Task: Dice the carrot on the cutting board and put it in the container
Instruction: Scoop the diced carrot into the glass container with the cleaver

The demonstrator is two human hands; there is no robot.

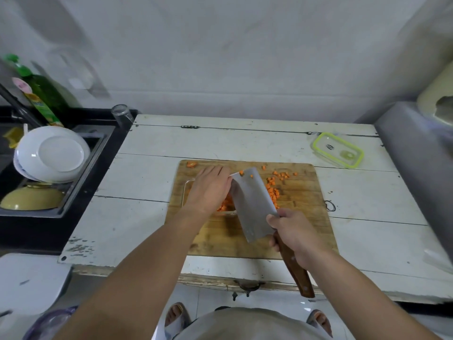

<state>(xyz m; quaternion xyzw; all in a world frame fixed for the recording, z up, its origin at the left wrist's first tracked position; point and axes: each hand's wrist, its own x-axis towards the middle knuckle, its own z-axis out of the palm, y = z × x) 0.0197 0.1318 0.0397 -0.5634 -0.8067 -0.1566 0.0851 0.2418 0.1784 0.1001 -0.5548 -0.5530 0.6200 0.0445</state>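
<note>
Your right hand (293, 235) is wrapped around the dark wooden handle of a cleaver (253, 204), fingers curled tight where the handle meets the blade. The wide steel blade tilts up and away from that hand, its flat face turned toward you, with two or three small carrot cubes clinging near its far end.

Your left hand (210, 186) lies flat against the blade's left face, fingers straight and held together, palm down. Directly under this hand sits a clear glass container (187, 190), mostly covered by the hand and the blade; only its left rim and near corner show. Orange diced carrot (224, 207) is visible inside it, between the heel of your left hand and the blade.

More diced carrot (274, 190) is scattered on the wooden cutting board (306, 217) just beyond and to the right of the blade, ahead of your right hand. A single carrot end piece (191, 164) lies at the board's far left corner, just past your left fingertips.

The board rests on a worn white table (147, 180). Well beyond your right hand, toward the far right corner of the table, lies the container lid (337, 149), clear with a green rim. Far out to the left of your left hand, a black sink (73, 200) holds white plates (52, 154) and a yellow bowl (31, 198), with a green bottle (41, 92) standing behind them.
</note>
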